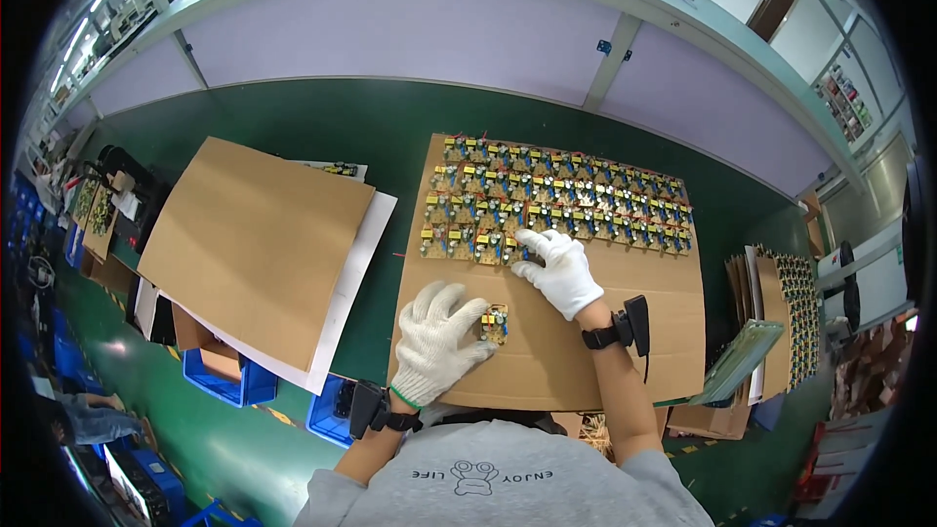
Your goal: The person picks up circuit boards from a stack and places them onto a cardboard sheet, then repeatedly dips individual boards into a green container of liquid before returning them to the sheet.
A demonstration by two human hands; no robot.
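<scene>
A sheet of brown cardboard lies in front of me, and close-set rows of small circuit boards cover its far part. My left hand, in a cream knitted glove, has its thumb and forefinger closed at the left edge of a single circuit board near the middle of the sheet. At the nearest row my right hand, in a white glove, pinches the right side of a circuit board. The fingertips partly hide that board's edge. Both wrists wear black straps with small devices.
To the left stands a stack topped with brown cardboard, with blue bins below. On the right, upright cardboard sheets stand beside more circuit boards. Beyond the green floor runs a long lilac-panelled bench. Another person's leg shows at lower left.
</scene>
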